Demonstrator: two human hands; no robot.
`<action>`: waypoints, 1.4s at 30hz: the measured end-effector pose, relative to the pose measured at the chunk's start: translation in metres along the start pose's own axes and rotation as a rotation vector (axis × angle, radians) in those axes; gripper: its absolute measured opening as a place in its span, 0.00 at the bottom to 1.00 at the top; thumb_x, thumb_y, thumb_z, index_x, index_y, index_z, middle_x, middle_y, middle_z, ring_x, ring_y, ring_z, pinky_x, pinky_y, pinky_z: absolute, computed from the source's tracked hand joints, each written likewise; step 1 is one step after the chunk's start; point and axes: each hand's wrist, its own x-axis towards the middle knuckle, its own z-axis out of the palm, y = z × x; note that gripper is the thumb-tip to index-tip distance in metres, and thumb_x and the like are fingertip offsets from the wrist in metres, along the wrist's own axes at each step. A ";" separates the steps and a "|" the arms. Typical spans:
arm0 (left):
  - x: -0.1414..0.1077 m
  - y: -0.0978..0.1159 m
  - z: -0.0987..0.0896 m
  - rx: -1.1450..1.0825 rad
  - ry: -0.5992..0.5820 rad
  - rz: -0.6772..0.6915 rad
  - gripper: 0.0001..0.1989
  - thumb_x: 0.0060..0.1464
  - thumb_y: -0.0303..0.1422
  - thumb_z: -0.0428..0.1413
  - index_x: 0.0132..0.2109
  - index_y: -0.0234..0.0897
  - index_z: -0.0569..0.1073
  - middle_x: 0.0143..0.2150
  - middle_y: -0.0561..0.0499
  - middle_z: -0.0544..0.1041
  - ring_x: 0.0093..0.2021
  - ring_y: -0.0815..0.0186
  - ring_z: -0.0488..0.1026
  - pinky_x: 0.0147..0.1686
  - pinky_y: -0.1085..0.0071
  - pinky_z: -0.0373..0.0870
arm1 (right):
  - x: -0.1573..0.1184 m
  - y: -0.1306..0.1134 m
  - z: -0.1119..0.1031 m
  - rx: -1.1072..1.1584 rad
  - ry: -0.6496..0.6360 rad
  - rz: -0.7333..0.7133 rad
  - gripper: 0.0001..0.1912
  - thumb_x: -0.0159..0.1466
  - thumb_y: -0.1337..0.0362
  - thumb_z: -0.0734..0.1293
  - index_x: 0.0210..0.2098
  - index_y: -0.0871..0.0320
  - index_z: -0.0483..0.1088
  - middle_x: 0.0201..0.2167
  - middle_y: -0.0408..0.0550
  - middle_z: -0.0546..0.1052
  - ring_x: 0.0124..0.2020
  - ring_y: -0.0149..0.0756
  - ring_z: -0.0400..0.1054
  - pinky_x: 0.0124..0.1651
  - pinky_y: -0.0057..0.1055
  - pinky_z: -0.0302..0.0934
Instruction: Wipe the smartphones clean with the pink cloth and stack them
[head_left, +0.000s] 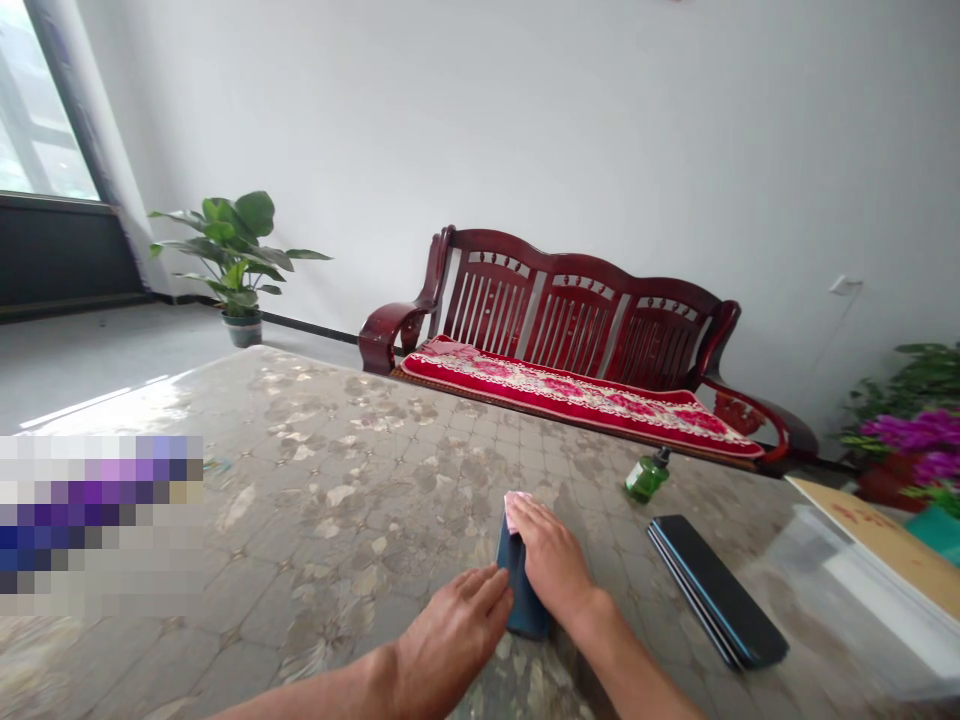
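A dark blue, flat, phone-like slab (pixel 527 612) lies on the patterned tabletop (pixel 315 540) in front of me. My right hand (pixel 553 560) is laid over its far end, fingers pressed down on a small pink cloth (pixel 514 508). From the near left side, my left hand (pixel 459 625) rests its fingertips against the slab's edge, with fingers stretched out and the thumb hidden. Right of my hands is a stack of several similar dark slabs (pixel 716 590). A small green bottle (pixel 646 478) with a black top stands beyond that stack.
A clear plastic box (pixel 862 590) and a tan board (pixel 885 530) are at the right edge. A blurred-out patch covers the left side. Behind the table are a red wooden bench (pixel 577 330), a potted plant (pixel 240 260) and purple flowers (pixel 915 435).
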 end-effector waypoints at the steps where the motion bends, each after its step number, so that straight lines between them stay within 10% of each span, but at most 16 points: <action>1: 0.000 -0.002 0.000 0.012 -0.009 -0.004 0.15 0.60 0.21 0.50 0.53 0.31 0.70 0.57 0.39 0.72 0.58 0.54 0.69 0.59 0.61 0.65 | 0.005 0.002 0.001 -0.005 0.011 0.007 0.27 0.63 0.77 0.55 0.58 0.58 0.69 0.57 0.51 0.72 0.59 0.39 0.65 0.63 0.41 0.60; 10: 0.001 -0.015 -0.015 -0.078 0.051 -0.049 0.14 0.61 0.23 0.48 0.50 0.40 0.72 0.54 0.47 0.75 0.54 0.61 0.72 0.57 0.67 0.66 | -0.030 -0.007 -0.019 0.079 -0.055 -0.066 0.30 0.61 0.79 0.54 0.59 0.57 0.68 0.57 0.49 0.72 0.60 0.37 0.64 0.63 0.38 0.59; 18: 0.007 -0.021 -0.023 -0.068 0.017 -0.263 0.11 0.62 0.35 0.51 0.47 0.39 0.75 0.53 0.44 0.76 0.53 0.56 0.73 0.56 0.59 0.65 | -0.040 0.018 -0.001 0.129 0.159 0.045 0.30 0.61 0.79 0.53 0.58 0.56 0.68 0.56 0.51 0.73 0.58 0.37 0.66 0.61 0.41 0.63; 22: 0.018 -0.003 -0.009 -0.003 0.022 -0.358 0.36 0.45 0.48 0.65 0.58 0.35 0.67 0.62 0.36 0.66 0.61 0.46 0.63 0.59 0.52 0.61 | -0.040 0.015 0.003 0.164 0.182 0.055 0.30 0.62 0.79 0.53 0.59 0.55 0.67 0.57 0.51 0.73 0.60 0.38 0.64 0.62 0.42 0.62; 34: 0.027 0.000 0.004 0.259 -0.034 -0.265 0.23 0.59 0.36 0.55 0.58 0.31 0.66 0.57 0.33 0.69 0.56 0.48 0.68 0.52 0.55 0.69 | -0.036 0.021 -0.009 0.463 0.275 0.211 0.23 0.67 0.71 0.53 0.53 0.53 0.73 0.51 0.47 0.77 0.53 0.37 0.71 0.59 0.40 0.65; 42: 0.016 -0.036 -0.018 0.105 0.017 -0.238 0.14 0.63 0.25 0.41 0.49 0.37 0.69 0.34 0.51 0.78 0.34 0.66 0.78 0.34 0.75 0.73 | -0.033 0.008 -0.028 0.284 0.291 -0.042 0.27 0.68 0.75 0.52 0.61 0.50 0.64 0.60 0.45 0.70 0.62 0.36 0.61 0.64 0.42 0.58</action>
